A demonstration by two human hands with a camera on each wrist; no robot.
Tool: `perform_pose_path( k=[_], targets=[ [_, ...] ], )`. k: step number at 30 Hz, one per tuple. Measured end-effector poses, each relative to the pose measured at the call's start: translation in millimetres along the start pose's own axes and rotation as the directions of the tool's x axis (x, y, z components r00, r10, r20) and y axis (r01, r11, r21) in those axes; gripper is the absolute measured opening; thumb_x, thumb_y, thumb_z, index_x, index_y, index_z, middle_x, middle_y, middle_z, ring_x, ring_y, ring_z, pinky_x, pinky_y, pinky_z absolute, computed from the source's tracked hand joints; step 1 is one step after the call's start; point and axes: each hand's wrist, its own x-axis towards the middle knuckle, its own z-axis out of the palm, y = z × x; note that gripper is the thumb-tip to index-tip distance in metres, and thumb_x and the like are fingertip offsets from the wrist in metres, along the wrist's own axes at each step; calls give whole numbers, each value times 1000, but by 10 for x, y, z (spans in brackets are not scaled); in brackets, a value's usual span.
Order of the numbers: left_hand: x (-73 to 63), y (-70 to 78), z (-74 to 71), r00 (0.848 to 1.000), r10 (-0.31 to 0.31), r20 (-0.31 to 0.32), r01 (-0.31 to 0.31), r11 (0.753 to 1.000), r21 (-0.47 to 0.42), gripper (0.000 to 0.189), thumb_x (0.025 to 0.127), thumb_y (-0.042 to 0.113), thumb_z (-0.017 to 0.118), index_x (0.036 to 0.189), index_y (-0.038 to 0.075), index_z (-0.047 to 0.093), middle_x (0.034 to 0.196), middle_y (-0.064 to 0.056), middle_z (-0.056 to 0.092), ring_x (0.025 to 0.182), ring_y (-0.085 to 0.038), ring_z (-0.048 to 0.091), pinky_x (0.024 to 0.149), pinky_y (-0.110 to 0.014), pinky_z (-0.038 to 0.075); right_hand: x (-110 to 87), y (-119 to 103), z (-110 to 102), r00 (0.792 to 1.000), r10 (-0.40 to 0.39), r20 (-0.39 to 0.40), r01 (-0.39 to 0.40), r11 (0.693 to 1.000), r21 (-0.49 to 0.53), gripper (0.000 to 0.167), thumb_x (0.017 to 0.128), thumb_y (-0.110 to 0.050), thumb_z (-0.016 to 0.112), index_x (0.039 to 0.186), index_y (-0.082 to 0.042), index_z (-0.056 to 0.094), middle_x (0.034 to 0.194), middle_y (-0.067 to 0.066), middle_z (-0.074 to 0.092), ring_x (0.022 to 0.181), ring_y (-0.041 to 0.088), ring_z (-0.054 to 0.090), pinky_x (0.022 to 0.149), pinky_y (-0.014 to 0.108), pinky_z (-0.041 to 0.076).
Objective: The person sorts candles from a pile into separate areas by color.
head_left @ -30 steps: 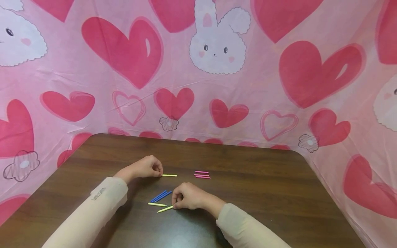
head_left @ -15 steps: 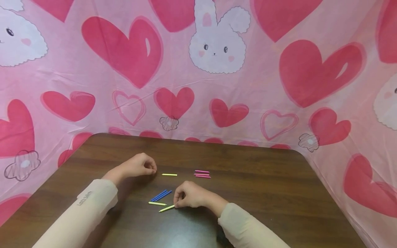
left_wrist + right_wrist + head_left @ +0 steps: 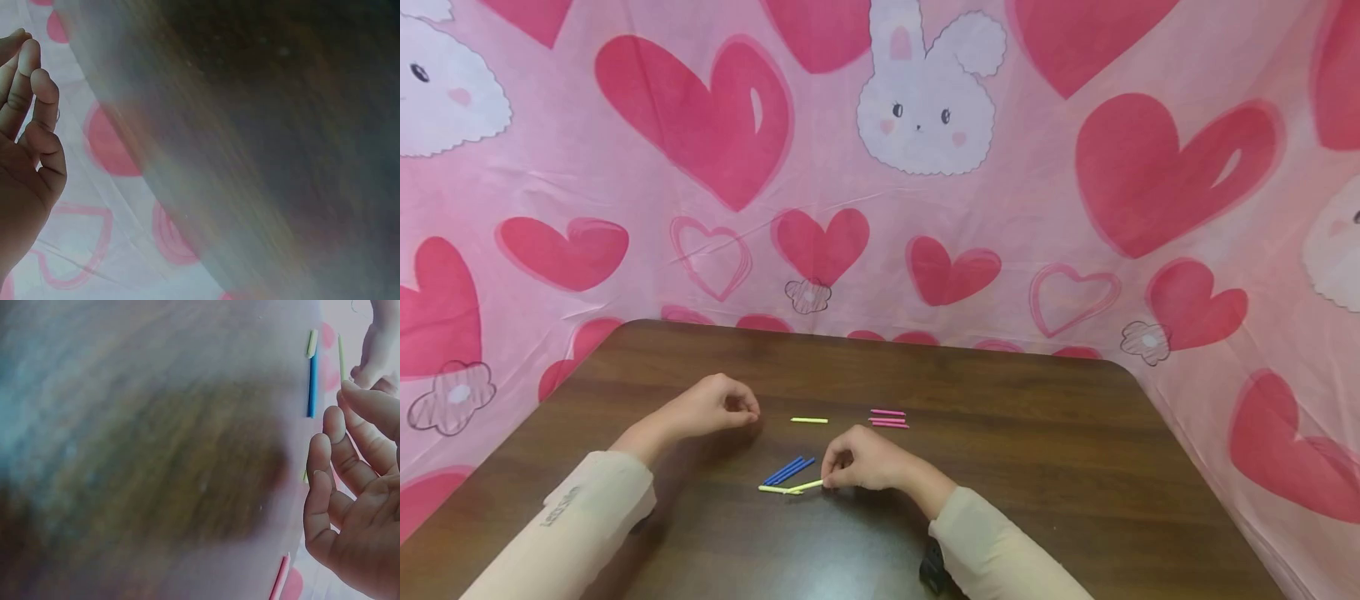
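My right hand [image 3: 868,460] pinches one end of a thin yellow stick [image 3: 808,485] between thumb and forefinger. Its other end meets a second yellow stick [image 3: 773,489] lying on the table; whether it rests on top cannot be told. Just behind them, several blue sticks [image 3: 788,472] lie side by side at a slant. Farther back is a lone yellow stick [image 3: 809,420], to the right of my left hand [image 3: 711,406]. That hand hovers loosely curled, thumb and forefinger close together, nothing visible in it. In the right wrist view the held yellow stick [image 3: 341,355] points up from the fingertips.
Three pink sticks [image 3: 888,419] lie in a near-parallel group right of the lone yellow one. The brown wooden table [image 3: 1075,467] ends at a pink cloth [image 3: 880,208] with hearts and rabbits. A black object [image 3: 932,568] shows beneath the right cuff.
My left hand has let go of the far yellow stick and drawn back leftward. My right hand has shifted its yellow stick slightly away from me, up against the other yellow one.
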Motion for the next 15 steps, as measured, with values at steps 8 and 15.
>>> perform_pose_path(
  k=[8,15],
  targets=[
    [-127,50,-29,1000,-18,9,18,1000,-18,4,87,12,73,89,9,74,76,7,66,67,-3,54,62,-22,51,10,-20,-15,1000,5,-11,-5,1000,15,7,85,-4,75,80,-7,73,74,1,66,65,4,52,60,17,44],
    [-239,121,-15,1000,-16,17,17,999,-44,4,87,12,73,89,8,74,75,7,66,65,-1,52,59,-21,48,54,7,-19,999,-4,-49,5,1000,27,5,85,-4,75,81,-6,73,76,5,68,66,4,54,62,17,46]
  ],
)
